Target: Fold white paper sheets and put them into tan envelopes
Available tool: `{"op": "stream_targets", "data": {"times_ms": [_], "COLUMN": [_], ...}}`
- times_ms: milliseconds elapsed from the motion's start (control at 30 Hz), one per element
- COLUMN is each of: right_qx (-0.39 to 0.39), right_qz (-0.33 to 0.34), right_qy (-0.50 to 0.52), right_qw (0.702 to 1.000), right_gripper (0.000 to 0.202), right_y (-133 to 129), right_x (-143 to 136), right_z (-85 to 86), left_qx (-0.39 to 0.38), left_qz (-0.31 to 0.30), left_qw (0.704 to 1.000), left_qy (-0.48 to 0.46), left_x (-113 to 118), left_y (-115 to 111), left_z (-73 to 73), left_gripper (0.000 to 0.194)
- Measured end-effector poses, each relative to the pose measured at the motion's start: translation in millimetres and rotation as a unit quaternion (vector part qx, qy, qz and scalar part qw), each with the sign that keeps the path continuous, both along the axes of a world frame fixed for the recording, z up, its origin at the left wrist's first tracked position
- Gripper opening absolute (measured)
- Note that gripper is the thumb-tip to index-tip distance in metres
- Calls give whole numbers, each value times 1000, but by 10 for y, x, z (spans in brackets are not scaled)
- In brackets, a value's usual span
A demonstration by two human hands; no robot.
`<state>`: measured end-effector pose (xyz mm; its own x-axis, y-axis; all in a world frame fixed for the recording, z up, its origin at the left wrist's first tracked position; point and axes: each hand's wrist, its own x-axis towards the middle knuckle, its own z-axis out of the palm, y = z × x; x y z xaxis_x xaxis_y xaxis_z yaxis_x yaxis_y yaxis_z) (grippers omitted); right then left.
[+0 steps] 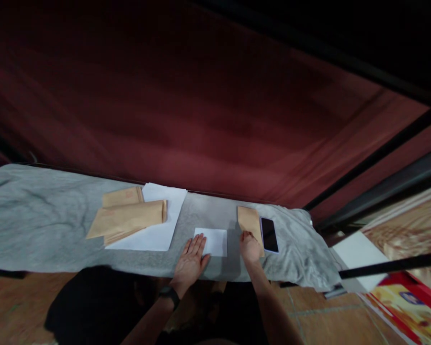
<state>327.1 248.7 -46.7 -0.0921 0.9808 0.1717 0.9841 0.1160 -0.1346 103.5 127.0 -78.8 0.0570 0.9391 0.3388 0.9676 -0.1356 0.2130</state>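
My left hand [191,260] lies flat with fingers stretched out on the left edge of a small white paper [217,243], which rests on the grey cloth. To the right, my right hand [249,246] has its fingers curled at the left edge of a brown envelope [249,219]; whether they pinch it or only touch it is hidden. A phone [269,234] with a dark screen and a pale purple edge lies just right of that envelope. Further left, several brown envelopes [131,218] sit partly on top of large white paper sheets [160,243].
The grey cloth [39,220] covers a long narrow surface. Behind it rises a dark red panel [172,120] with dark bars. At the lower right are a white box [361,256] and a red and yellow package [405,306]. Tiled floor [330,321] shows below.
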Motion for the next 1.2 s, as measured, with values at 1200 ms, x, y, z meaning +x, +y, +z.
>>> {"op": "stream_targets", "data": {"times_ms": [1200], "right_qx": [105], "right_qz": [224], "right_qy": [53], "right_qw": [967], "right_gripper": [53], "right_y": [-687], "right_x": [-473], "right_z": [-544], "left_qx": [-8], "left_qz": [48], "left_qw": [997], "left_qy": [67], "left_x": [151], "left_y": [37], "left_z": [-31], "left_gripper": [53]}}
